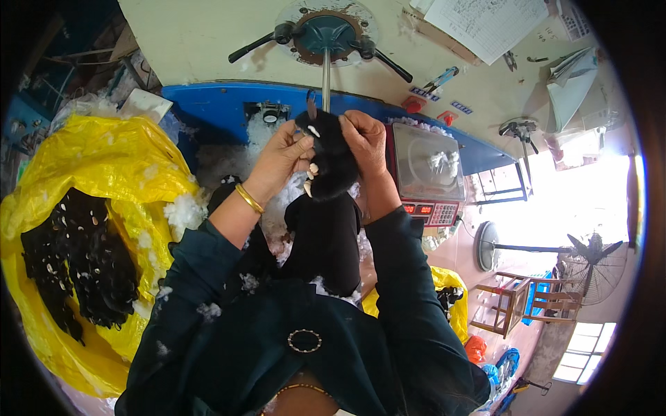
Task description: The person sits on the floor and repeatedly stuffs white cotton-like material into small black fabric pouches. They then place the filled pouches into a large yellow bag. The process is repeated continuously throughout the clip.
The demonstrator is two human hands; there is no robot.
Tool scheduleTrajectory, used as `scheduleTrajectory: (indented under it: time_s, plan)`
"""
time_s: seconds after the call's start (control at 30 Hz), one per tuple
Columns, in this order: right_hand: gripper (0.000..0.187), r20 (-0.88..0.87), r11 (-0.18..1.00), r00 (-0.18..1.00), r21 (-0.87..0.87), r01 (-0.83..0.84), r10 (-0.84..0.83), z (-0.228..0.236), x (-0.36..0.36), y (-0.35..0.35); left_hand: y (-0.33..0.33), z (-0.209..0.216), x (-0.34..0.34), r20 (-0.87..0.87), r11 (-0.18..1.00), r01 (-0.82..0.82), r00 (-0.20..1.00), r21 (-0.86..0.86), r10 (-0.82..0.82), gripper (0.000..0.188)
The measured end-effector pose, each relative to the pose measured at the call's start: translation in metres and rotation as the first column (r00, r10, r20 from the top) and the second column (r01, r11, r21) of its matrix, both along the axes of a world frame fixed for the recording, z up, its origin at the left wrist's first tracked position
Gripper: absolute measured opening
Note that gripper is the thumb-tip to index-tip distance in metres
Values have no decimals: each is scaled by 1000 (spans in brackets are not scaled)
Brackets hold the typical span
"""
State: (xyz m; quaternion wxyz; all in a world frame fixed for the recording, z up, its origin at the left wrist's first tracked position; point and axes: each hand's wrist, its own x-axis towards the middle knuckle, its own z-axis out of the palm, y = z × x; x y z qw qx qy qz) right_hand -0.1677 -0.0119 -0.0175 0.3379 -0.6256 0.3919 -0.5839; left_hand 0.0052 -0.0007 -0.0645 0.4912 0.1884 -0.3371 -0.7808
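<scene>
A black plush toy (pixel 333 156) with small pale patches and a dark pointed ear hangs between my hands at the upper middle. My left hand (pixel 286 154), with a gold bangle at the wrist, pinches its left side. On the toy's upper right, my right hand (pixel 365 139) grips the fabric with bent fingers. A thin metal tube (pixel 326 76) runs from a dark green round fitting (pixel 326 38) down to the toy's upper edge. The tube's lower end is hidden, so I cannot tell whether it sits inside the toy.
At left, a large yellow sack (pixel 104 152) holds black plush pieces (pixel 97 256). White fluff (pixel 186 218) clings to things around. Right of my hands stands a scale (pixel 427 173) with red digits. Farther right are a wooden chair (pixel 510 305) and a standing fan (pixel 590 267).
</scene>
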Motion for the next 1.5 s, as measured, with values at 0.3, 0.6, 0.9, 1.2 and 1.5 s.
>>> scheduleTrajectory:
  time_s: [0.3, 0.6, 0.9, 1.2, 1.5]
  plan:
    - [36, -420, 972, 887, -202, 117, -194, 16, 29, 36, 27, 22, -14, 254, 946, -281, 915, -160, 315, 26]
    - [35, 126, 897, 992, 440, -42, -15, 38, -1, -26, 14, 61, -34, 243, 908, -405, 875, -107, 419, 35]
    - [39, -9, 932, 969, 274, 239, -247, 9, 17, 5, 34, 38, -30, 570, 867, -326, 656, -378, 495, 36]
    - [37, 95, 946, 943, 85, 312, -319, -24, 22, 5, 9, 38, -17, 462, 953, -198, 839, -231, 287, 36]
    - [49, -340, 918, 853, -144, 369, -396, -10, 53, 34, 0, 20, 17, 370, 973, -196, 901, -120, 227, 32]
